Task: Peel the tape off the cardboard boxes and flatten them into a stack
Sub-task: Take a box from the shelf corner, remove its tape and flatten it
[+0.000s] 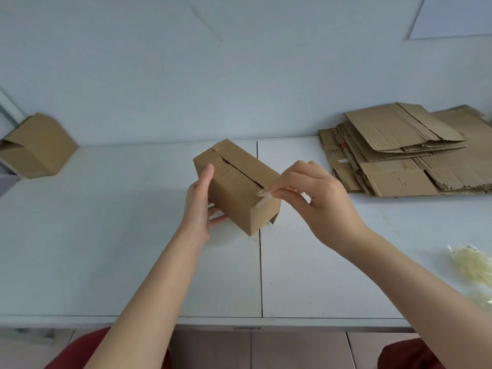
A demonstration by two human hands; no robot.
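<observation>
1. Holding the cardboard box [234,182] from its 9 o'clock side, the left hand [199,206] has its grip clamped on it: the thumb lies up along the long face and the fingers curl under the near lower edge.
2. The box sits at the middle of the white desk [106,235], over the seam between two desk panels. It is turned so that its long axis runs from 11 o'clock to 5 o'clock. Whether it rests on the desk or is lifted just off it, I cannot tell.
3. The right hand [316,198] comes in from 3 o'clock. Its grip is closed on the loose end of the clear tape [263,198], pinched between thumb and forefinger at the near end of the top seam.
4. The rest of that tape strip is stuck down on the near end face of the box.
5. The top flaps meet along a dark slit.
6. A stack of flattened cardboard [404,153] lies at 2 o'clock from the box, well apart from it.
7. A second box [37,147] stands at 9 o'clock against the wall, one flap open.
8. A wad of crumpled tape [472,262] lies at 4 o'clock near the desk edge.
</observation>
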